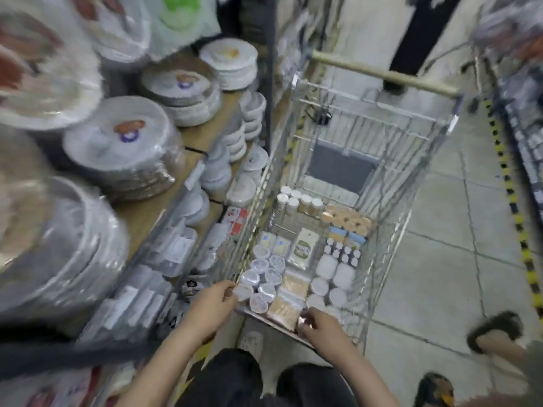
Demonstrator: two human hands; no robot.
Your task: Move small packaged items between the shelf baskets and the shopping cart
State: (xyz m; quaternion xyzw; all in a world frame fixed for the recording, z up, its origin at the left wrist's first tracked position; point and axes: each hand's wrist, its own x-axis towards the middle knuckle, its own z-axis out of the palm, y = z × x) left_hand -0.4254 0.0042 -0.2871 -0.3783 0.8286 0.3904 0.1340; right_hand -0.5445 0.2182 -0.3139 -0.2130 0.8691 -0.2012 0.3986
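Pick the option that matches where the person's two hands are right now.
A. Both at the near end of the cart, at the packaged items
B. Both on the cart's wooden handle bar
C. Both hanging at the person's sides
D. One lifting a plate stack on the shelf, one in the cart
A: the left hand and right hand both reach the small packaged items at the shopping cart's near end; the handle bar lies at the far end, untouched.

Motion blur smears the wrapped plate stacks (38, 63) at the left edge, their labels unreadable. Print on the packets in the shopping cart (382, 183) is too small to read. The right hand (321, 326) hides what its fingertips touch. A furry slipper (493, 330) is cut off at right.
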